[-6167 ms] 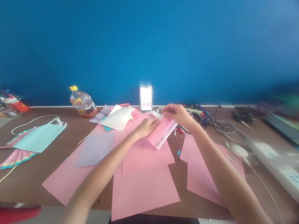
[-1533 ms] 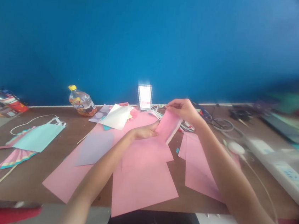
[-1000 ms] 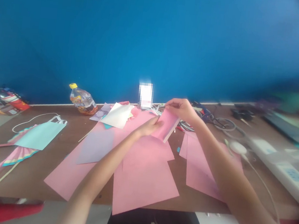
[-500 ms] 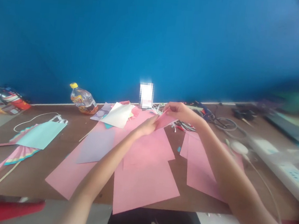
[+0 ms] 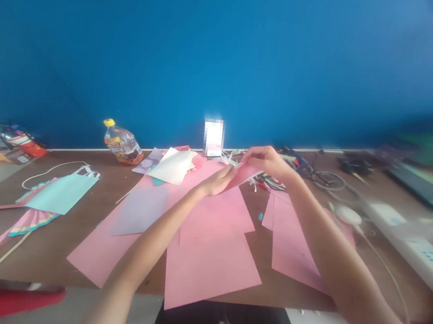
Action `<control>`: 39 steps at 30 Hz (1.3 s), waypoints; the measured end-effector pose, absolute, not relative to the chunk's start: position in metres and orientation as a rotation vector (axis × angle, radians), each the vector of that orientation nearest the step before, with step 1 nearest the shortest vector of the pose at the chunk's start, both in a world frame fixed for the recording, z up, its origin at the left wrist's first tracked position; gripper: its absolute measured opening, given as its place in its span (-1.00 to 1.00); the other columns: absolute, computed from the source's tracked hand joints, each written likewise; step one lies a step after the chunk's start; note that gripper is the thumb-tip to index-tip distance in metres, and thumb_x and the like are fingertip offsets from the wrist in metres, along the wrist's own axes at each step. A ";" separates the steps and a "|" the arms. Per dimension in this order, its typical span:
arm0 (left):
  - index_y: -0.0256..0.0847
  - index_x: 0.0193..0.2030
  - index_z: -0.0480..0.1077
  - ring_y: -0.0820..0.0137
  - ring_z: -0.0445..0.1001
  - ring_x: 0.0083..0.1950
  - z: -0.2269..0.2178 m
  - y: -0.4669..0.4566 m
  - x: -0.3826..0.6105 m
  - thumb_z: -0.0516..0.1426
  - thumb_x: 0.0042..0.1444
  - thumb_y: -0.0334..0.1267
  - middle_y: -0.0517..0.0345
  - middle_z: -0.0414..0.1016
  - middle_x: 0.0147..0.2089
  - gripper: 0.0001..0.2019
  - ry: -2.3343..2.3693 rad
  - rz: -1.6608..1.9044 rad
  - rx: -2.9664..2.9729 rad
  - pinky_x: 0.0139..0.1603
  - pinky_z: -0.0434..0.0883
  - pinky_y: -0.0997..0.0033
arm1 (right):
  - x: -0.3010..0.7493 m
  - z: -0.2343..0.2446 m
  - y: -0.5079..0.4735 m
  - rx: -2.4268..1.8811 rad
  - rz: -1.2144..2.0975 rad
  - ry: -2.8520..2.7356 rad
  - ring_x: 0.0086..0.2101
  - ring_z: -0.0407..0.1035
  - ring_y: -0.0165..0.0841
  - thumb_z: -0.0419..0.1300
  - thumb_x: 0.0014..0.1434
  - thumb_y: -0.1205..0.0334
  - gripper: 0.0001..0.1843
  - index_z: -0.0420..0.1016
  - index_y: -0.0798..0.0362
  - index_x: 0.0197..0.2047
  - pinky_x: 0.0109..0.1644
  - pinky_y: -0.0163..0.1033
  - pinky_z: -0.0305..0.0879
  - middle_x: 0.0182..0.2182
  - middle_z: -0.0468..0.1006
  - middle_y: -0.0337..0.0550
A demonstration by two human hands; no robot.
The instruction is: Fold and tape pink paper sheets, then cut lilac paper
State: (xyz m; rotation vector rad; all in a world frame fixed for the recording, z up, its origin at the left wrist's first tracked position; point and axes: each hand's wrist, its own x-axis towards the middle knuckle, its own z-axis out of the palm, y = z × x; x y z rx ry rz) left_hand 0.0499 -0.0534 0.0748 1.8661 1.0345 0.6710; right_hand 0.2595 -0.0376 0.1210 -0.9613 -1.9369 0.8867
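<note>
**Small pink paper (image 5: 241, 177) held in 2 hands above the pink sheets (image 5: 211, 269)**

We have the small pink paper mid-table, lifted and tilted, a pale edge facing right. Left hand (image 5: 217, 181) is closed on its left side; thumb placement too blurred for us to tell. Right hand (image 5: 266, 159) pinches its far end between thumb and fingers, wrist bent. Fingertips of the 2 hands sit close together; we can't tell if they touch.

Around it: pink sheets overlap beneath and run past the near edge of the brown table (image 5: 72, 242). We see a lilac sheet (image 5: 142, 211) left of center, a white sheet (image 5: 173, 166) behind that, then a yellow-capped bottle (image 5: 123, 145) near the blue wall (image 5: 227, 55). Far left: a light blue paper piece (image 5: 64, 192) over a pleated pink piece (image 5: 34, 222). Right side: more pink paper (image 5: 296, 247) partly under the forearm, then a white power strip (image 5: 428, 259), blurred.
</note>
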 end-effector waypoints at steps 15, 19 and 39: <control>-0.16 0.12 0.18 0.17 0.51 -0.17 0.064 -0.049 0.048 -0.21 0.36 0.02 -0.08 0.52 -0.11 -0.60 1.266 0.508 2.253 -0.17 0.36 0.22 | 0.263 0.125 -0.038 -1.132 0.852 -2.145 -0.40 0.30 -0.38 0.12 0.18 0.10 -0.75 0.47 0.08 -0.19 -0.34 -0.28 0.13 -0.30 0.55 -0.12; -0.18 0.09 0.21 0.15 0.52 -0.19 0.063 -0.047 0.048 -0.18 0.35 -0.03 -0.13 0.52 -0.11 -0.63 1.331 0.455 2.303 -0.22 0.35 0.26 | 0.264 0.120 -0.034 -1.141 0.866 -2.210 -0.44 0.27 -0.41 0.12 0.17 0.12 -0.73 0.46 0.05 -0.12 -0.36 -0.28 0.11 -0.29 0.53 -0.14; -0.04 0.43 -0.11 0.23 0.49 -0.10 0.082 -0.054 0.040 -0.03 0.26 -0.13 -0.06 0.42 0.14 -0.38 1.096 0.268 2.135 -0.19 0.38 0.32 | 0.265 0.116 -0.030 -1.141 0.731 -2.147 -0.42 0.33 -0.38 0.18 0.07 0.16 -0.79 0.59 0.08 -0.34 -0.31 -0.26 0.20 -0.39 0.56 -0.15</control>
